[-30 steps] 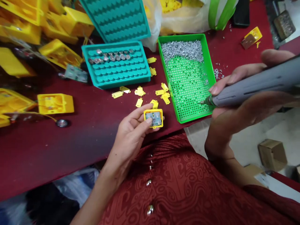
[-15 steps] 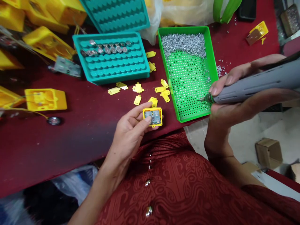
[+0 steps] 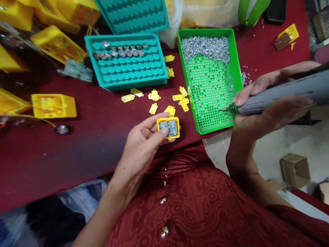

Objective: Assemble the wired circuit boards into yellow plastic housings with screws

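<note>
My left hand (image 3: 144,140) grips a small yellow plastic case (image 3: 178,127), thumb pressed on the grey-green circuit board (image 3: 172,128) inside it. My right hand (image 3: 253,92) is wrapped round a grey electric screwdriver (image 3: 277,92). The screwdriver's tip points left, over the lower right of a green perforated tray (image 3: 238,68). Silver screws (image 3: 205,48) are heaped at that tray's far end, and many more sit upright in its holes. Several small yellow plastic covers (image 3: 177,97) lie between the case and a teal tray (image 3: 128,82).
Button cells (image 3: 128,52) sit in the teal tray's upper rows. Yellow housings (image 3: 55,106) with wires crowd the left, near a round metal part (image 3: 62,129). Loose screws (image 3: 244,78) lie right of the green tray. A dark phone (image 3: 275,12) is at the back right; a cardboard box (image 3: 295,171) is on the floor.
The view has shifted slightly, so the table things appear a little further right. Both hands keep their grips, and the screwdriver tip remains over the green tray.
</note>
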A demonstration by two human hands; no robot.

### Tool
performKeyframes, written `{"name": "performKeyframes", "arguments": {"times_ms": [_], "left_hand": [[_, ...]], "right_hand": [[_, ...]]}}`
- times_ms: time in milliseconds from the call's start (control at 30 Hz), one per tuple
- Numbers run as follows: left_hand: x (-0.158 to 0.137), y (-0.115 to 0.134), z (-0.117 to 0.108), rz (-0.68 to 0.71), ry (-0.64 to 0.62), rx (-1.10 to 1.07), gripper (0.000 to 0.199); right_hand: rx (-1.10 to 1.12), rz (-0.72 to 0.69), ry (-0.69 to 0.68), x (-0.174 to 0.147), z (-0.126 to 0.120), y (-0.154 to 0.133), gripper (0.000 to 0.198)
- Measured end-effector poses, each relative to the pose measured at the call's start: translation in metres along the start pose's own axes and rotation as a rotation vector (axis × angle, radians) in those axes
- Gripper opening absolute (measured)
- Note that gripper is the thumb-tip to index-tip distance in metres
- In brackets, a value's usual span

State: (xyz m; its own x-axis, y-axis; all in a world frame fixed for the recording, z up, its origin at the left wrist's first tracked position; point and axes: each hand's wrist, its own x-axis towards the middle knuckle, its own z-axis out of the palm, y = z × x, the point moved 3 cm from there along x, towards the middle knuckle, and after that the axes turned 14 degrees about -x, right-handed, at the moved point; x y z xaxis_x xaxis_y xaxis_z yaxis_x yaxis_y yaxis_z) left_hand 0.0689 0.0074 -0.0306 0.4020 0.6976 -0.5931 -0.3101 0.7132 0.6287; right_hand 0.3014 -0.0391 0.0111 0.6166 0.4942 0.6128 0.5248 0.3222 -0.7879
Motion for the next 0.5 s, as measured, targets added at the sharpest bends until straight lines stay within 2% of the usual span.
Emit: {"name": "performKeyframes", "arguments": {"times_ms": [167,367,500], "left_hand": [[-0.001,0.001,0.002,-0.033,-0.02,-0.049,0.047],[-0.006,0.003,0.003,-0.066,-0.015,-0.048,0.045],[-0.007,0.003,0.005,-0.059,-0.017,-0.041,0.042]], "right_hand": [[-0.039,-0.02,0.015,-0.001,0.003,-0.001,0.045],[0.014,0.056,0.008,-0.001,0.004,-0.004,0.043],[0.009,0.017,0.032,0.0,0.0,-0.011,0.039]]}}
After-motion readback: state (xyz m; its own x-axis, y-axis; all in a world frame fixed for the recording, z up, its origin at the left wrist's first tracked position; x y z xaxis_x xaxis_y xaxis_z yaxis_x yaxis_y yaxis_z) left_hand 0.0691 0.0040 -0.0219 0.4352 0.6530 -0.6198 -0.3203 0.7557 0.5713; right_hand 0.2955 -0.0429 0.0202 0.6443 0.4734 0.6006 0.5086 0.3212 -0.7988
